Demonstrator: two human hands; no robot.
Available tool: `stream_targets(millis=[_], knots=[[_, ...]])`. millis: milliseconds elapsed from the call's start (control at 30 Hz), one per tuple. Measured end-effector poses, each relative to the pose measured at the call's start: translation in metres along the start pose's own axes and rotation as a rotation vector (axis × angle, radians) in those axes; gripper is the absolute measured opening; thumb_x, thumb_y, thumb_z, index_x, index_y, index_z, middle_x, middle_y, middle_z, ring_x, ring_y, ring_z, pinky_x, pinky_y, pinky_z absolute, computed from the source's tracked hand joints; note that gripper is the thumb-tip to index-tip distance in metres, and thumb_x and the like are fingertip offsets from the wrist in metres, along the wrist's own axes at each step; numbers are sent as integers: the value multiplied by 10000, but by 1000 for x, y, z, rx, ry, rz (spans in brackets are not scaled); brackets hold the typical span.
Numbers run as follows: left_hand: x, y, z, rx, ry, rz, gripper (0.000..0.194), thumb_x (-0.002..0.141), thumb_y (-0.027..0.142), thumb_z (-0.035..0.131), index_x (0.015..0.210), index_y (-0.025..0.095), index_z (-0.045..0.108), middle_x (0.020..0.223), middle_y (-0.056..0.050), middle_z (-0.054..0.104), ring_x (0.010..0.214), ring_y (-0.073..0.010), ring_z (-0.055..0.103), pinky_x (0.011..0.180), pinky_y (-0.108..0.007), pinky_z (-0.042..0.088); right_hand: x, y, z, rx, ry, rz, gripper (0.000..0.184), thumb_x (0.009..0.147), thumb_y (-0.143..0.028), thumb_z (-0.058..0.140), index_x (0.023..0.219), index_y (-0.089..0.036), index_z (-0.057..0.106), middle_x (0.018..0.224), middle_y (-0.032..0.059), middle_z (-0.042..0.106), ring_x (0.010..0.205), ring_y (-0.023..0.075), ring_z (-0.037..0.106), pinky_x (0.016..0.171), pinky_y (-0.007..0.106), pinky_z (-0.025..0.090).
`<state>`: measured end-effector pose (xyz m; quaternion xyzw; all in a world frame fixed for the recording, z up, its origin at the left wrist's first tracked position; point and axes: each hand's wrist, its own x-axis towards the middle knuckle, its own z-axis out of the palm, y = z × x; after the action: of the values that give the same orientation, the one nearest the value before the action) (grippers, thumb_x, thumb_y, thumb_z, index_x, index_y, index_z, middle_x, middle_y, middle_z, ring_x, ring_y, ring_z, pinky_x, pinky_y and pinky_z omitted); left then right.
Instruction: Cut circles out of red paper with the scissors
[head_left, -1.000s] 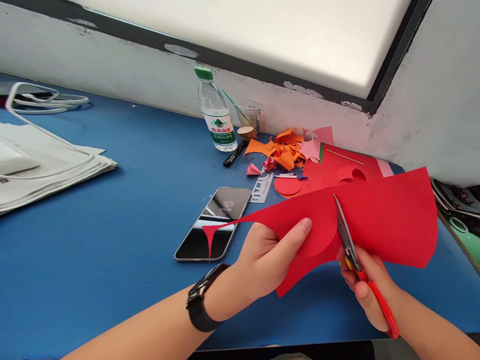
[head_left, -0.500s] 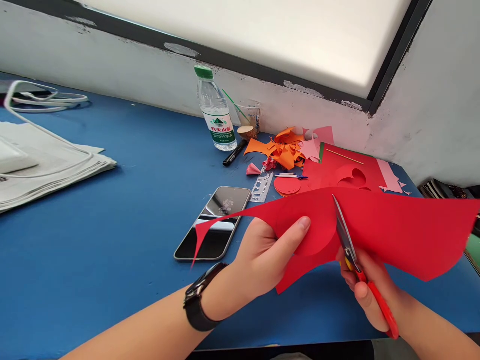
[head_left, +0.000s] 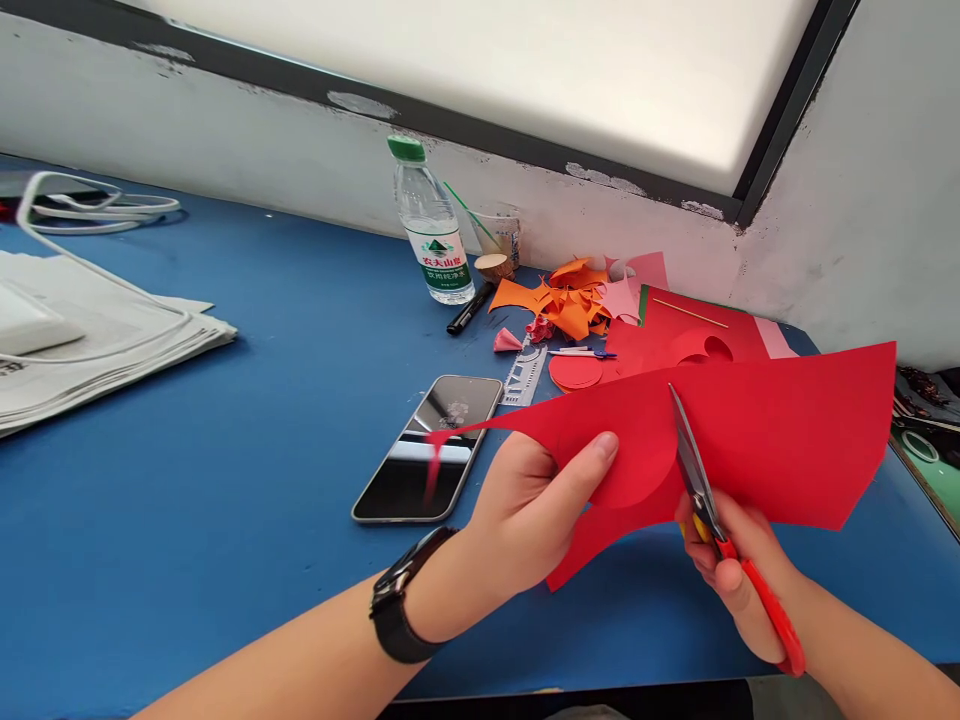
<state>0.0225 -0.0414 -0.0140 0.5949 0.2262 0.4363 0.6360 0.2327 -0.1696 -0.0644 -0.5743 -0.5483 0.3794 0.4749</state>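
Observation:
A large sheet of red paper (head_left: 780, 430) is held above the table, partly cut along a curve. My left hand (head_left: 536, 520), with a black watch on the wrist, pinches it, thumb on top of a rounded part and fingers hidden beneath. In my right hand (head_left: 739, 570) are red-handled scissors (head_left: 694, 465), their blades at the paper and pointing away from me. A thin cut strip trails left from the sheet, over a smartphone (head_left: 427, 450). Behind the sheet lie red paper circles (head_left: 576, 370) and a clear stencil ruler (head_left: 523, 375).
Further back stand a water bottle (head_left: 436, 230) and a clear cup (head_left: 499, 230). A black marker (head_left: 471, 308) and orange paper scraps (head_left: 574, 300) lie near them. Stacked papers (head_left: 112, 340) and a white cable (head_left: 97, 205) occupy the left of the blue table (head_left: 247, 480).
The sheet's right end has swung left and bent, and its trailing strip has shifted right. Both hands stay nearly in place, still holding the paper and the scissors.

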Motion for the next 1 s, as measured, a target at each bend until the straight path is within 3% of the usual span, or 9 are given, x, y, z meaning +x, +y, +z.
stream_targets(millis=[100,233,333,500,733,1000], knots=[[-1,-3,-2,4,12,-27,379,1086,428,674,793,208,772,781,-28,776,689,-191,672,635,-255,568,1,1,-2,29,-20,51,844,795,-1085,561,1096,-317,742,729,-17,425,579,178,290,513,369,230],[-1,-2,-1,-20,5,1,333,1089,430,688,866,214,809,829,-17,802,728,-176,698,665,-224,586,-2,5,-1,1,33,3,697,920,-952,558,1176,-330,741,801,25,465,594,202,362,520,403,247],[1,0,1,-35,13,37,284,1087,399,698,909,223,833,854,-7,816,742,-165,714,688,-208,596,-3,6,-1,-2,36,8,675,905,-940,586,1177,-344,750,824,44,503,618,223,426,527,409,271],[3,3,2,-59,41,63,234,1073,335,701,942,220,859,831,-12,814,767,-182,743,663,-212,590,-1,1,-1,-11,0,-7,699,896,-978,524,1149,-356,718,747,-6,407,567,187,308,515,405,235],[2,7,5,-20,94,41,236,1019,312,723,830,194,801,780,-35,799,755,-219,752,622,-244,591,0,1,-1,-3,-8,9,766,861,-1009,553,1120,-311,733,736,-8,412,553,177,308,488,383,222],[1,7,4,50,101,4,262,1017,390,697,902,196,829,851,-63,831,757,-244,755,670,-289,637,-4,-5,7,-55,43,-54,653,998,-894,362,1179,-341,659,779,7,370,598,206,253,526,445,183]])
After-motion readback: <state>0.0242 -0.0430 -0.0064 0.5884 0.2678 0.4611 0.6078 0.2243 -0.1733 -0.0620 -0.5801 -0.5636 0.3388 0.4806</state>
